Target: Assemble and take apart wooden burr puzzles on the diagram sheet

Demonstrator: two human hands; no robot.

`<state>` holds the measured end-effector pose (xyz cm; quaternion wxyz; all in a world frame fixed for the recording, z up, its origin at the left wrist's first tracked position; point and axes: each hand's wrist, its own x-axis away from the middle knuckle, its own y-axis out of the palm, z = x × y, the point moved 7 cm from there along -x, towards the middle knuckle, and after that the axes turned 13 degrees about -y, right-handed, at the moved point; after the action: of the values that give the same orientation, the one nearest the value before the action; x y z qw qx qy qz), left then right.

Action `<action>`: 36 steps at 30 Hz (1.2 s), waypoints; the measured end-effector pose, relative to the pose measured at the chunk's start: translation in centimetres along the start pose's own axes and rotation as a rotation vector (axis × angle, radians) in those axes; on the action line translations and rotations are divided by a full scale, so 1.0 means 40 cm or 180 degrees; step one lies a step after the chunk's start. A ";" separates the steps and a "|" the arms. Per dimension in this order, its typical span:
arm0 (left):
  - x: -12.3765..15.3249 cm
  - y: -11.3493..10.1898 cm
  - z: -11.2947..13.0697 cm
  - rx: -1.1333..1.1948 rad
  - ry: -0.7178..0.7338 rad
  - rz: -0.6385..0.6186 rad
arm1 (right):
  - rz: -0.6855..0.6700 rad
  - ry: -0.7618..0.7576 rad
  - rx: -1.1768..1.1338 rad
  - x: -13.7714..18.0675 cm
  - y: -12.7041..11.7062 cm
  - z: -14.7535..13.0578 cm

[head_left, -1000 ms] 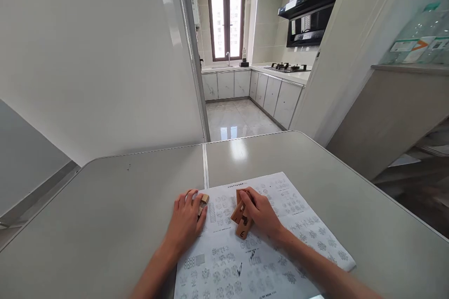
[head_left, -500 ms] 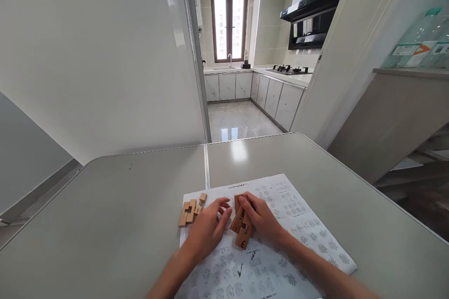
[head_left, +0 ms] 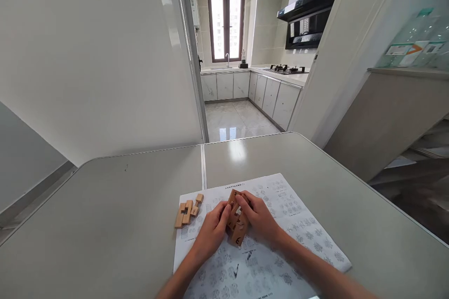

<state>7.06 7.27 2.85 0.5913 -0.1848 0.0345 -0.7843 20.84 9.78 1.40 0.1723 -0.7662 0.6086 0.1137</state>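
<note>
Between my hands is a cluster of notched wooden puzzle pieces [head_left: 239, 230], tilted, with dark marks on some faces. My left hand [head_left: 213, 225] pinches its left side with thumb and fingers. From the right, my right hand [head_left: 257, 213] grips the upper part, thumb across the top. Below lies a printed sheet [head_left: 280, 243] covered in small line diagrams. On the sheet's upper left corner rest several loose wooden puzzle pieces [head_left: 187, 210], some notched, one a small block. My fingers hide parts of the held pieces.
The grey table [head_left: 105, 224] has a pale seam [head_left: 203, 166] running away from me. A wall panel [head_left: 133, 79] stands beyond its left edge. Plastic bottles [head_left: 410, 44] sit on a ledge at right. A kitchen with a stove [head_left: 286, 69] lies ahead.
My left hand has moved right from open air and closed on the wooden pieces. My right hand keeps its hold; the cluster has turned slightly. The view has shifted a little.
</note>
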 end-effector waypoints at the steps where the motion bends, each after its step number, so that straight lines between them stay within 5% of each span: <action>1: -0.001 -0.004 -0.003 -0.0004 0.0012 0.0072 | 0.0004 -0.0015 0.0064 -0.001 -0.003 -0.001; 5: -0.006 -0.030 -0.019 0.0171 -0.0019 0.0376 | 0.0052 -0.0035 0.0298 -0.002 -0.015 0.003; 12: -0.021 -0.057 -0.028 0.0785 -0.0146 0.0254 | 0.0095 -0.0032 0.0509 -0.006 -0.023 0.012; 24: -0.005 -0.065 -0.015 0.0663 -0.0152 0.0360 | -0.0261 0.0056 0.0924 -0.001 -0.013 0.010; 36: -0.007 -0.054 -0.035 0.0500 -0.0011 0.0355 | -0.0074 0.0062 0.1401 0.010 -0.019 0.020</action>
<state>4.67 7.94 2.09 0.6467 -0.1370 -0.0179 -0.7501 21.69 9.90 0.60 0.3308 -0.7181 0.6114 -0.0312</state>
